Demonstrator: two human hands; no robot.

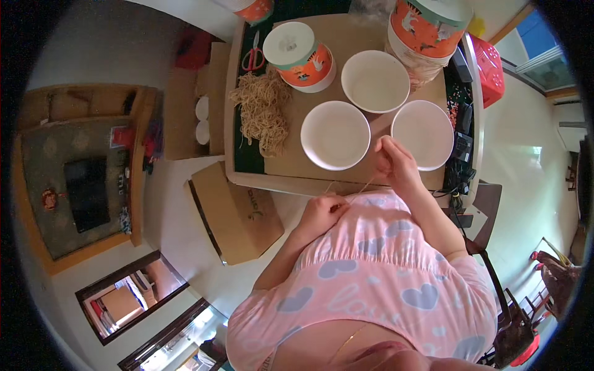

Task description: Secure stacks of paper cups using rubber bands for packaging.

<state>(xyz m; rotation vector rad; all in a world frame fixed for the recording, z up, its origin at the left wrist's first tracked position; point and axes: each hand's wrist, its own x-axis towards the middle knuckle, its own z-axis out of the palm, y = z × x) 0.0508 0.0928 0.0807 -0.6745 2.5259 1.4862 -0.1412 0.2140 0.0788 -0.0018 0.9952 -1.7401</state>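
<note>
A thin tan string (366, 187) runs between my two hands, just in front of the table's near edge. My left hand (325, 213) is closed on one part of it, close to my lap. Higher and to the right, my right hand (396, 163) pinches another part, beside the rims of two white paper tubs. Open white tubs stand in a group: one at the left (336, 137), another behind (375, 82) and a third at the right (423, 137). At the table's left lies a tangled heap of tan string (263, 114).
Behind the heap lie red-handled scissors (252, 59), next to a lidded orange-and-white tub (303, 59). A tall wrapped stack of orange tubs (427, 34) stands at the back right. Black adapters and cables (461, 148) line the right edge. A cardboard box (238, 213) sits left, below the table.
</note>
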